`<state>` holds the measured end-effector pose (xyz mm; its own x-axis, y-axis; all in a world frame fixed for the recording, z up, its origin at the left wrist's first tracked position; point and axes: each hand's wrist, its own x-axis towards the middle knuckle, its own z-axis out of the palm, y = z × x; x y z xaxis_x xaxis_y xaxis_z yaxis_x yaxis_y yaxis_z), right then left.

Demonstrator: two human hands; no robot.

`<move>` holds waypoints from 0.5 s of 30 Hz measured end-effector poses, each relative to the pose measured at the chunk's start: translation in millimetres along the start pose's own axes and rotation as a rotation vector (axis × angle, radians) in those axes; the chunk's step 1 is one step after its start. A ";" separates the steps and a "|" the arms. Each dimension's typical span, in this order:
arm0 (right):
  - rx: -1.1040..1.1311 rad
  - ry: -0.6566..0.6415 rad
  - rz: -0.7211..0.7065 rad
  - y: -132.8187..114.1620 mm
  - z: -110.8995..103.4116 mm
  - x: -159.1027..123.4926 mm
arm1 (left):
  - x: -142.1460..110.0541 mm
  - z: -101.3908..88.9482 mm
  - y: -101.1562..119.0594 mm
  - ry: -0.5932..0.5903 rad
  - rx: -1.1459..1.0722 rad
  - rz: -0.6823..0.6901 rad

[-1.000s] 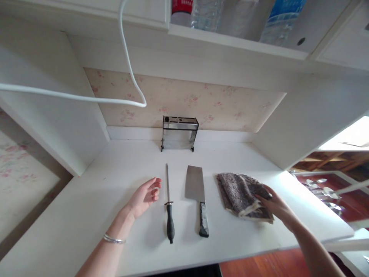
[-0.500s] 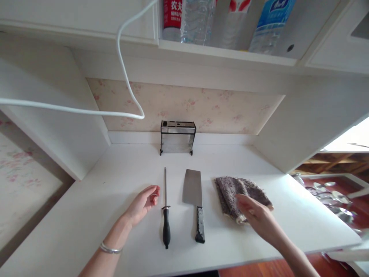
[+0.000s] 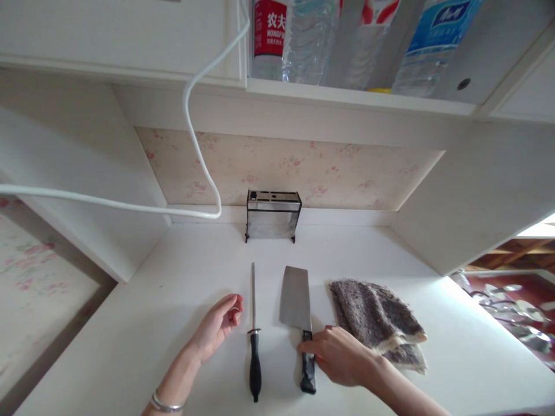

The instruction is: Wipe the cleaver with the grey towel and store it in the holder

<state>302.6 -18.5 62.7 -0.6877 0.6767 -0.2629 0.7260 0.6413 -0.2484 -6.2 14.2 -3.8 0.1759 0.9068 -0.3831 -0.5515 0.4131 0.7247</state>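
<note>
My right hand (image 3: 340, 357) lies over the black handle of a steel cleaver (image 3: 295, 297) flat on the white counter (image 3: 173, 289), fingers curled around the top of the handle. To the cleaver's left lies a sharpening steel (image 3: 254, 300) with a black handle, parallel to it. My left hand (image 3: 219, 326) rests on the counter just left of the steel, fingers loosely curled, holding nothing; a bracelet is on its wrist. A folded grey cloth (image 3: 375, 315) lies just right of the cleaver, beside my right hand.
A metal knife block (image 3: 272, 215) stands against the flowered back wall. A white cable (image 3: 203, 150) loops down from above on the left. Bottles (image 3: 269, 34) stand on the shelf overhead. White side panels close in the counter on both sides.
My right hand left the cloth and moved left onto the cleaver's handle. My left hand stayed beside the sharpening steel. The view tilted slightly.
</note>
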 end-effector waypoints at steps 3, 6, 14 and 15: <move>-0.051 0.003 0.002 -3.9 0.3 1.6 | 0.4 0.6 1.2 -0.014 0.013 -0.009; -0.120 0.035 0.032 -8.1 2.2 1.2 | 0.8 1.0 1.8 -0.030 0.027 -0.012; 0.065 0.293 0.181 -4.1 -13.7 -8.8 | 5.0 0.3 0.7 -0.010 0.045 -0.040; 0.120 0.370 0.200 -1.4 -17.9 -9.0 | 5.8 1.0 0.9 -0.005 0.056 -0.041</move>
<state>307.8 -19.0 82.1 -0.4719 0.8812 0.0293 0.8246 0.4528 -0.3391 -4.8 19.9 -4.9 0.2014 0.8891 -0.4110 -0.4972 0.4543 0.7392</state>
